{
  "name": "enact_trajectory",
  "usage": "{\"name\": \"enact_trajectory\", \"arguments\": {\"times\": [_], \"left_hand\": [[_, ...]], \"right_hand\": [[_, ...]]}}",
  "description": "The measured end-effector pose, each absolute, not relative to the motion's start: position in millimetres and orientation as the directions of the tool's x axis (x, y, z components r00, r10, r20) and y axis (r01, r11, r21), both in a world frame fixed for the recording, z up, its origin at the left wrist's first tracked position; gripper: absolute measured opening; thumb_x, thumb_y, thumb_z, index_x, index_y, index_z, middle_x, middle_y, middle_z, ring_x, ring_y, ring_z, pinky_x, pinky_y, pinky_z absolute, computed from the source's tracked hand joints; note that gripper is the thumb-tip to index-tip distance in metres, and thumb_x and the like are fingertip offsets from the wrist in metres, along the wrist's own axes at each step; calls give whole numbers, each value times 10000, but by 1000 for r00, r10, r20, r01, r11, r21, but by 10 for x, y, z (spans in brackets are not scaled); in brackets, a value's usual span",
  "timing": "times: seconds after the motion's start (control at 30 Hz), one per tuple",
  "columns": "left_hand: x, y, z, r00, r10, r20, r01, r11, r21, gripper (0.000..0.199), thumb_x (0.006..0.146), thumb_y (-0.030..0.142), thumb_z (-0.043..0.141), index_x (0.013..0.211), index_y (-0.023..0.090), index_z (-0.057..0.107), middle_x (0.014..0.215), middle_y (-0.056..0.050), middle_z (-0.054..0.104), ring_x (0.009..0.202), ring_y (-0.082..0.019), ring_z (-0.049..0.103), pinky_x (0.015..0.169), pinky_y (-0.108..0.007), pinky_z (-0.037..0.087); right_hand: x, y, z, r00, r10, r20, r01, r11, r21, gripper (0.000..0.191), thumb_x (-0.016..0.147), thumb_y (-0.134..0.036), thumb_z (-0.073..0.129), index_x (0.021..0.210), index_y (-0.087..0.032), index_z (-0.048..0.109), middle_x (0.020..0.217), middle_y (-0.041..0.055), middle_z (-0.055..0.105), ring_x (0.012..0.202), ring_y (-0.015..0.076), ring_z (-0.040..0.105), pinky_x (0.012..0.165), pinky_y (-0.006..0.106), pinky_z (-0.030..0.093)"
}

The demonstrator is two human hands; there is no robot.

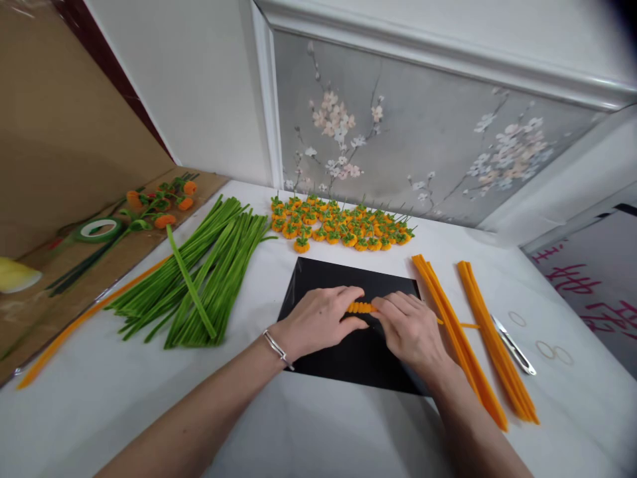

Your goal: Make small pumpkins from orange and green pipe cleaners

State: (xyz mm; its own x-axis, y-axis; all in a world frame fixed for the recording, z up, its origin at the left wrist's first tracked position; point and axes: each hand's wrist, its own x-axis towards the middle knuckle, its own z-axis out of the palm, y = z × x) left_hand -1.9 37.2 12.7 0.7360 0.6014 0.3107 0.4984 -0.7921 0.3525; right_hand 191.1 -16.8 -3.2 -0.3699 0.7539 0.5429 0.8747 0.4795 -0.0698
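Observation:
An orange pipe cleaner, wound into a tight coil, lies between my two hands over the black mat. My left hand, with a silver bracelet at the wrist, curves round the coil's left end; its thumb and forefinger stand apart at the tips, and its inner fingers are hidden. With its fingers pinched together, my right hand grips the coil's right end. A thin orange length shows beyond this hand, passing under or behind the near bundle of orange pipe cleaners.
Another orange bundle lies beside a silver craft knife and several rubber bands. Green pipe cleaners are heaped at left. Small orange pumpkin-like pieces line the wall. Green tape rests on cardboard.

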Motion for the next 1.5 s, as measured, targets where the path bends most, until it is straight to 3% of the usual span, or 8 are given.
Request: {"name": "enact_trajectory", "arguments": {"times": [0.23, 0.63, 0.73, 0.87, 1.0, 1.1, 1.23, 1.5], "left_hand": [[-48, 425, 104, 767, 576, 282, 531, -817, 226, 222, 944, 310, 469, 841, 169, 607, 751, -6, 681, 663, -179, 654, 532, -255, 367], [4, 400, 101, 763, 634, 124, 557, -743, 370, 268, 843, 453, 597, 856, 187, 567, 721, -17, 688, 684, -229, 671, 544, -262, 380], [-12, 406, 125, 737, 665, 123, 562, -703, 436, 339, 853, 473, 573, 1039, 192, 543, 763, -19, 701, 688, -235, 676, 548, -263, 390], [-50, 434, 145, 752, 641, 150, 531, -725, 438, 223, 910, 394, 512, 1064, 243, 569, 784, 13, 706, 696, -202, 675, 592, -252, 396], [-48, 454, 126, 760, 628, 167, 513, -738, 439, 168, 937, 351, 479, 1000, 253, 599, 793, 31, 692, 713, -171, 659, 626, -240, 394], [-29, 454, 115, 765, 614, 195, 486, -749, 450, 142, 939, 301, 481, 986, 236, 598, 873, 20, 685, 779, -164, 645, 688, -242, 405], [-12, 432, 138, 732, 658, 176, 470, -675, 568, 156, 907, 310, 523, 1033, 226, 561, 818, 25, 654, 691, -140, 600, 627, -226, 406], [-17, 441, 133, 673, 722, 162, 364, -514, 777, 222, 894, 275, 510, 1076, 218, 623, 746, 29, 654, 548, -87, 512, 505, -184, 361]], "right_hand": [[1869, -153, -34, -386, 761, 522, 872, 485, -63, 218, 962, -193, 415, 931, -154, 627, 799, 55, 657, 708, 167, 573, 651, 291, 375], [1752, -149, -65, -414, 743, 526, 879, 476, 20, 218, 964, -201, 430, 884, -163, 629, 703, 26, 640, 639, 158, 565, 607, 306, 348], [1810, -154, -66, -380, 780, 497, 884, 464, -53, 189, 954, -270, 471, 1048, -176, 605, 886, 51, 685, 763, 185, 613, 667, 320, 398], [1942, -172, -92, -284, 854, 436, 875, 417, -245, 511, 879, -445, 572, 1301, -184, 449, 1173, 98, 630, 1007, 242, 605, 815, 367, 465], [2045, -181, -129, -210, 877, 432, 825, 396, -404, 435, 900, -414, 547, 1276, -212, 468, 1038, 63, 683, 917, 222, 636, 819, 366, 486], [2054, -172, -127, -233, 859, 456, 790, 440, -426, 207, 958, -332, 454, 1080, -228, 585, 938, 42, 697, 808, 192, 642, 766, 341, 474], [2010, -160, -107, -253, 855, 452, 774, 459, -435, 200, 970, -260, 423, 962, -224, 619, 881, 27, 688, 762, 167, 633, 725, 313, 458], [1937, -160, -210, -80, 903, 422, 775, 323, -544, 243, 908, -258, 536, 1144, -204, 526, 918, 27, 696, 798, 167, 673, 718, 270, 525]]}}
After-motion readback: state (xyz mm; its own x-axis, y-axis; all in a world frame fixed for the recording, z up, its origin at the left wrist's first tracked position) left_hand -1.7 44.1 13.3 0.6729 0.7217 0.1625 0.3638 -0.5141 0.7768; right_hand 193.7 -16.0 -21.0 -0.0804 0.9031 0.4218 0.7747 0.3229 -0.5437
